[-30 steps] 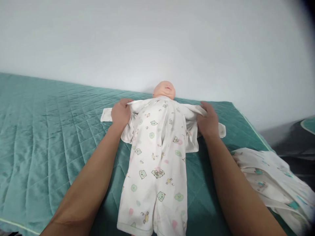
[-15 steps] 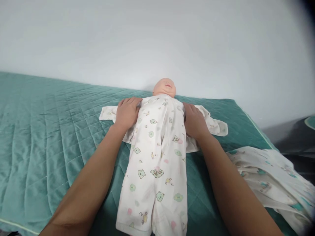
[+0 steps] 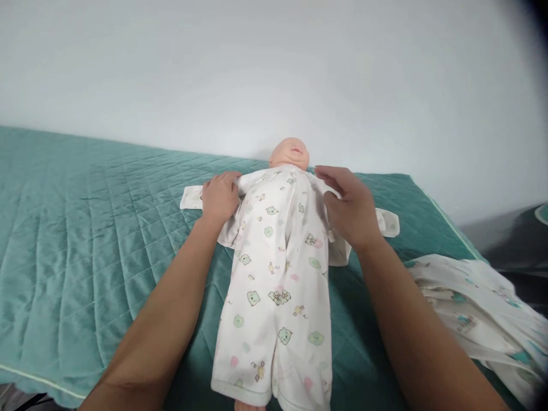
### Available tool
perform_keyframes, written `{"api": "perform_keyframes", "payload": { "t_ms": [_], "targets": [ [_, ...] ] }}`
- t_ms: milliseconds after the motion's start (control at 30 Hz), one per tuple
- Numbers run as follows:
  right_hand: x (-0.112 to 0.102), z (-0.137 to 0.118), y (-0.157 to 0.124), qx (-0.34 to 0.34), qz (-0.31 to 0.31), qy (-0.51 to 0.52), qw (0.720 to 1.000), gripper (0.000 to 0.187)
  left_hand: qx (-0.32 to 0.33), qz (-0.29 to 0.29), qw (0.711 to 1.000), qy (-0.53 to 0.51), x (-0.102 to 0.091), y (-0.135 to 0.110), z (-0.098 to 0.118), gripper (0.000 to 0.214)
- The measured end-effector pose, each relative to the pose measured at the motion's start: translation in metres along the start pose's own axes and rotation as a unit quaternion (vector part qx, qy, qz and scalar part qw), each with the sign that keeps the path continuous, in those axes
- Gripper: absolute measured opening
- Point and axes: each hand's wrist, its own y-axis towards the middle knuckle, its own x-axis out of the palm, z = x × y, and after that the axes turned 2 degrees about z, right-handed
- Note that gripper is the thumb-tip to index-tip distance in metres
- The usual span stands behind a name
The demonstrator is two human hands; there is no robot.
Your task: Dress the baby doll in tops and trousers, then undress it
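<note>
A doll (image 3: 291,153) lies on its back with its head near the wall. White baby pants (image 3: 280,274) printed with bears cover its front up to the neck, and a toe shows below one leg. Underneath, a white baby top (image 3: 191,197) has its sleeves spread out to both sides. My left hand (image 3: 221,195) lies over the left sleeve beside the doll's shoulder, fingers laid flat. At the other shoulder, my right hand (image 3: 349,202) is raised slightly, thumb and fingers apart, with nothing visible in it.
A green quilted cover (image 3: 107,245) spreads under everything, its right edge slanting toward me. Crumpled white printed cloth (image 3: 475,314) lies at the right beside my forearm. A pale wall (image 3: 257,74) rises behind the doll's head.
My right hand has lifted from the doll's side, and its thumb and fingers have spread near the shoulder. My left hand stays on the left sleeve. The view has shifted slightly.
</note>
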Motion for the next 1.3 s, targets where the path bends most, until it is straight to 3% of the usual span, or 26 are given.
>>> {"api": "perform_keyframes", "payload": {
  "t_ms": [167,267,333,400,533,667,800,967,1133,1300],
  "targets": [
    [0.034,-0.074,0.044,-0.083,-0.182,-0.065,0.978,0.046,-0.069,0.044,0.997,0.0,-0.002,0.001,-0.002,0.035],
    [0.071,-0.101,0.074,-0.127,-0.305,-0.189,0.925,0.025,-0.089,0.02,0.996,0.023,-0.007,0.0,-0.001,0.029],
    [0.094,-0.11,0.087,-0.141,-0.34,-0.246,0.897,0.019,-0.092,0.001,0.995,0.036,-0.009,0.001,-0.001,0.028],
    [0.113,-0.112,0.094,-0.143,-0.347,-0.269,0.887,0.02,-0.093,-0.013,0.995,0.042,-0.01,0.002,-0.001,0.028],
    [0.132,-0.107,0.102,-0.123,-0.382,-0.299,0.866,0.017,-0.084,-0.019,0.996,0.037,-0.007,0.006,-0.002,0.03],
    [0.124,-0.105,0.112,-0.126,-0.403,-0.337,0.841,0.017,-0.075,-0.004,0.997,0.025,-0.006,0.007,-0.005,0.035],
    [0.1,-0.096,0.123,-0.128,-0.383,-0.292,0.867,0.028,-0.077,0.042,0.996,0.005,-0.007,0.004,-0.011,0.041],
    [0.074,-0.073,0.13,-0.114,-0.339,-0.214,0.909,0.024,-0.105,0.062,0.992,-0.043,-0.007,0.0,-0.016,0.041],
    [0.056,-0.063,0.13,-0.11,-0.301,-0.251,0.913,0.025,-0.132,0.043,0.988,-0.067,-0.006,-0.006,-0.019,0.041],
    [0.048,-0.073,0.124,-0.125,-0.301,-0.263,0.908,0.028,-0.128,0.021,0.991,-0.029,-0.009,-0.01,-0.018,0.048]
  ]
}}
